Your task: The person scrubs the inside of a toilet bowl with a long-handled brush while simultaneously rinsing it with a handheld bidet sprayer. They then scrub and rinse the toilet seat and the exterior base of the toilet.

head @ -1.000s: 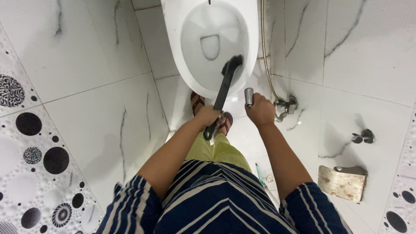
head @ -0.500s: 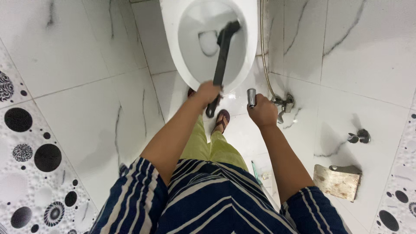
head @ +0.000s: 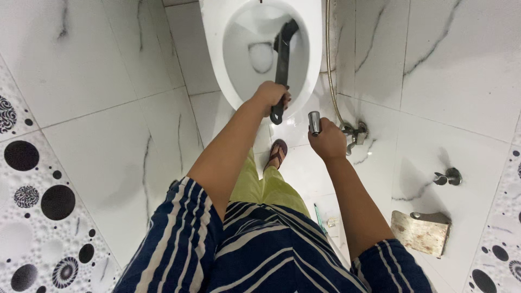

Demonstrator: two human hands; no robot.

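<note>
My left hand (head: 271,96) grips the handle of a black toilet brush (head: 283,58) whose head reaches deep into the white toilet bowl (head: 220,59), near the far right side of the basin. My right hand (head: 327,140) is closed around a chrome hand sprayer (head: 314,121), held upright to the right of the bowl's front rim. A metal hose (head: 330,65) runs from the sprayer area up along the wall.
A wall tap (head: 356,133) sits just right of my right hand, another chrome valve (head: 449,176) farther right, and a worn metal holder (head: 420,232) below it. My sandalled foot (head: 278,152) stands on the white tiled floor before the bowl. Walls close in on both sides.
My left hand has pushed forward over the bowl's front rim, driving the brush head from the near right rim deeper into the basin. The right hand with the sprayer barely moved.
</note>
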